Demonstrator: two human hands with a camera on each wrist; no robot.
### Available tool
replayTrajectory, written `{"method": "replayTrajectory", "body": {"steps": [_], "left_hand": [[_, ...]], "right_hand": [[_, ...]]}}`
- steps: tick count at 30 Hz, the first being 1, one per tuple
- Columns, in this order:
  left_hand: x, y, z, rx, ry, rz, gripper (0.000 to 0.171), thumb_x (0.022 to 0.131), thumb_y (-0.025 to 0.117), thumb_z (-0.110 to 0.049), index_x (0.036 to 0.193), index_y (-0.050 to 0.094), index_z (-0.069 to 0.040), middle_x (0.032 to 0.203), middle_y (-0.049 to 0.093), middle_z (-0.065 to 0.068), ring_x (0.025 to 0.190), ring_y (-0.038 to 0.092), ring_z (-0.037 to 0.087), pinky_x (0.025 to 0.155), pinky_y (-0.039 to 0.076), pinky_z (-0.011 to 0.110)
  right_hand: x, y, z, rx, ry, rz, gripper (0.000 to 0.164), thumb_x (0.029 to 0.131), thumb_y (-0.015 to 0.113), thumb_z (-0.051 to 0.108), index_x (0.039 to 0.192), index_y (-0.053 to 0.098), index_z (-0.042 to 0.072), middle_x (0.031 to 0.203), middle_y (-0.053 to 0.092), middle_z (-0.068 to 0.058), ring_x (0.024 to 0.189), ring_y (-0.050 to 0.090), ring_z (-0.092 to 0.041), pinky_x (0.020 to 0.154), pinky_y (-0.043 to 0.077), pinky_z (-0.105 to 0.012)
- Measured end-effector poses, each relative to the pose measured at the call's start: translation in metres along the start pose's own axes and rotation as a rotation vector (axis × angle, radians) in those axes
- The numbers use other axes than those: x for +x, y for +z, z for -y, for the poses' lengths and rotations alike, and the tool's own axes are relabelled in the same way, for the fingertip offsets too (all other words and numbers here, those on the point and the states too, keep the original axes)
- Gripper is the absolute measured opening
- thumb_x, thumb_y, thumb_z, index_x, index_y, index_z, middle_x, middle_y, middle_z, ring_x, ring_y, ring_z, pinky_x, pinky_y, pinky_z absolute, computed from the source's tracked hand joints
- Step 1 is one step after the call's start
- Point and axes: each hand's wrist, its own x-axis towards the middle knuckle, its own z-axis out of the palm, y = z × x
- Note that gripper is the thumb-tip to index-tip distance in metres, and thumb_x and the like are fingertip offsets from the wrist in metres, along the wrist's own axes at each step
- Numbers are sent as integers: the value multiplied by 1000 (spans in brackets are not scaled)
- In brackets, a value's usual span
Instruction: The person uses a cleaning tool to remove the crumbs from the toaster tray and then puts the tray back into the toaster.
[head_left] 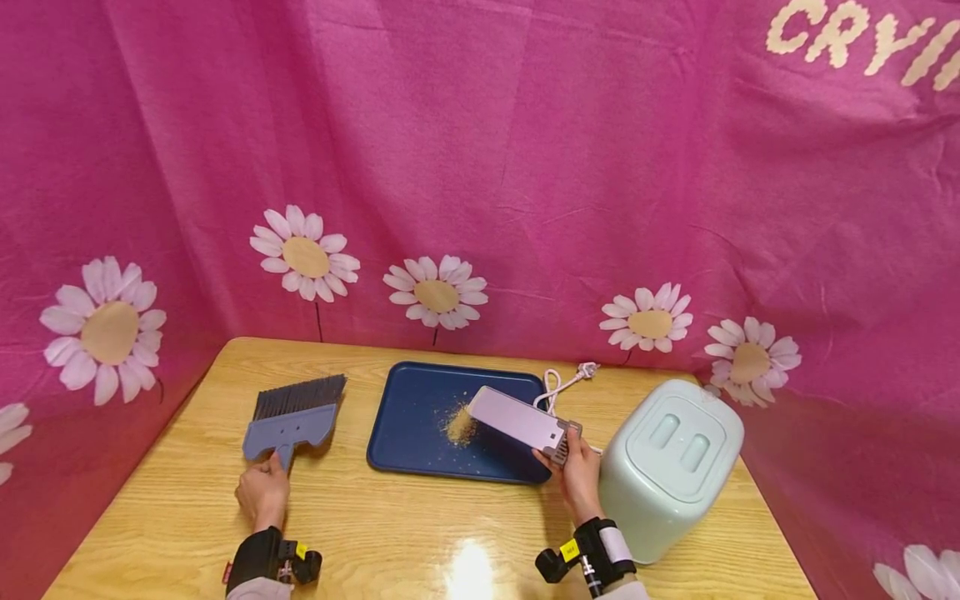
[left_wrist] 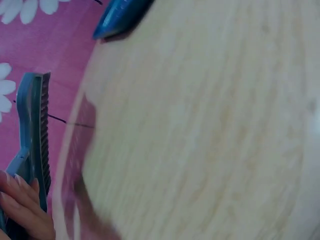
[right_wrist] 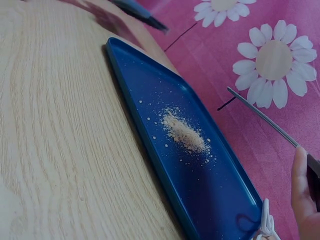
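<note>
My left hand (head_left: 262,496) grips the handle of a blue-grey hand brush (head_left: 292,427) at the left of the table, its dark bristles pointing away. In the left wrist view the brush (left_wrist: 31,115) appears edge-on beside the fingertips. My right hand (head_left: 579,471) pinches the grey slotted end of a thin metal crumb tray (head_left: 517,417), tilted over the blue tray (head_left: 401,433). A heap of tan crumbs (head_left: 458,427) lies on the blue tray under its far end. From the right wrist the crumb tray (right_wrist: 262,117) shows as a narrow strip.
A mint-green toaster-like appliance (head_left: 675,517) with a two-slotted top stands right of my right hand. A white cord with a plug (head_left: 587,370) lies behind the blue tray's right end. Pink cloth (head_left: 510,167) with daisies surrounds the wooden table (head_left: 375,533).
</note>
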Motion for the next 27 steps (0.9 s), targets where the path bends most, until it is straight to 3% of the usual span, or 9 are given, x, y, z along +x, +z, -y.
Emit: {"method": "replayTrajectory", "body": {"steps": [7, 10, 13, 17, 22, 27], "left_hand": [[3, 9, 5, 86, -65, 109, 33, 89, 45, -17, 95, 58, 12, 101, 54, 33, 91, 48, 50, 73, 38, 51], [5, 11, 5, 98, -12, 149, 36, 85, 51, -19, 95, 57, 15, 98, 54, 34, 90, 48, 51, 74, 38, 52], [9, 13, 2, 111, 86, 170, 38, 78, 57, -16, 94, 55, 18, 93, 54, 36, 87, 48, 52, 74, 38, 52], [16, 17, -4, 128, 172, 168, 27, 72, 57, -7, 80, 54, 19, 79, 54, 35, 78, 49, 51, 70, 38, 51], [17, 19, -4, 228, 191, 149, 21, 72, 57, -6, 60, 51, 10, 63, 50, 29, 67, 50, 48, 60, 39, 51], [15, 20, -4, 292, 165, 167, 25, 74, 60, -10, 69, 55, 14, 74, 51, 35, 74, 50, 50, 64, 40, 52]], "right_hand": [[0, -1, 0, 19, -2, -6, 54, 89, 48, 39, 116, 44, -8, 91, 63, -12, 80, 64, -24, 68, 50, -40], [0, -1, 0, 14, -1, -7, 55, 89, 49, 39, 117, 43, -8, 92, 62, -12, 81, 64, -24, 69, 50, -40], [-1, -1, 1, 0, -11, 4, 52, 89, 48, 39, 115, 45, -7, 92, 62, -11, 80, 64, -23, 69, 50, -40], [-8, 3, 9, 21, -55, 69, 41, 93, 43, 32, 111, 49, -5, 91, 62, -12, 80, 64, -24, 67, 51, -40], [-12, 5, 8, 39, -29, 64, 42, 92, 44, 34, 111, 49, -3, 92, 62, -13, 79, 64, -24, 67, 51, -41], [-8, 1, -3, 0, 22, -2, 53, 89, 47, 40, 117, 44, -4, 94, 60, -10, 81, 63, -21, 71, 50, -40]]}}
